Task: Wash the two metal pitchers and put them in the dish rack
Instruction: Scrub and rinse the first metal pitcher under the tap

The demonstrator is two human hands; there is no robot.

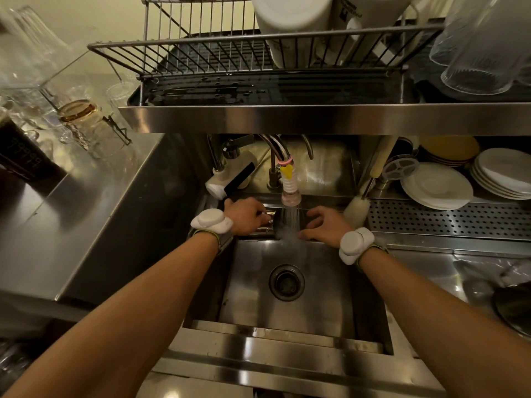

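Nearest to us, low in the frame, the sink (324,285) holds nothing but its drain (286,282). No pitcher stands in the basin.

Just beyond, at mid-frame, our two hands hold one pitcher (277,225) over the basin's far edge. The left hand (244,216) has its fingers curled around the pitcher's left end, perhaps at the handle, though we cannot tell for sure. The right hand (321,225) grasps the right side, fingers over the top and thumb underneath. Water from the tap (290,193) falls straight onto the metal between our hands, so we judge this pitcher is in its rinse.

To the right, a brush (356,208) leans by the tap, untouched.

Farthest off, across the top of the frame, the rack (184,44) carries white containers (293,24) at its right. Its left half shows bare wire, and we see no metal pitcher there.

So nothing is racked yet. This pitcher still has to go up, and we cannot find the second one in view, so its wash seems wholly ahead of us.
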